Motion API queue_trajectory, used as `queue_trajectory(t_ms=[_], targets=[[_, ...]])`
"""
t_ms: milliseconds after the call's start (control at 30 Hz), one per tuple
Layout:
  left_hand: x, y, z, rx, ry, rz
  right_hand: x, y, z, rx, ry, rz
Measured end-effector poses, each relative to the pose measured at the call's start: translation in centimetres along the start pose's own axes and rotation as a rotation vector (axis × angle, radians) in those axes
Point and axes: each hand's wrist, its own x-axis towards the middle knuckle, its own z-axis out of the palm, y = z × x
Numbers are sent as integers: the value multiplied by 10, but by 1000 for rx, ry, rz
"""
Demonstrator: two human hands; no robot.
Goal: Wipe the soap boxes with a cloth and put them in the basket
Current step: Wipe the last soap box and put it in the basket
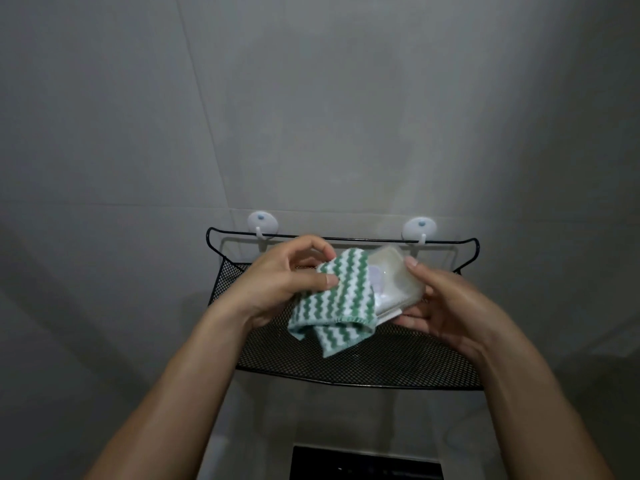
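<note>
One black mesh basket [346,362], grey tiled wall [311,116].

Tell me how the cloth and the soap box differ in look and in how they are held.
The cloth is green and white with zigzag stripes; the soap box is plain, pale and translucent. The cloth is soft, folded and hanging; the soap box is rigid with rounded corners. The left hand pinches the cloth; the right hand grips the soap box. Both are held above the black mesh basket, the cloth lying over the box.
</note>
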Motion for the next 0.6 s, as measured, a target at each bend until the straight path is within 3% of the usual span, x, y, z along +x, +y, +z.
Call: queue_trajectory(t_ms=[133,600], targets=[[9,8,-2,70,-22,80,-2,-2,-3,-34,-40,0],[-7,-16,33,-99,312,210,-9,0,5,124,154,-50]])
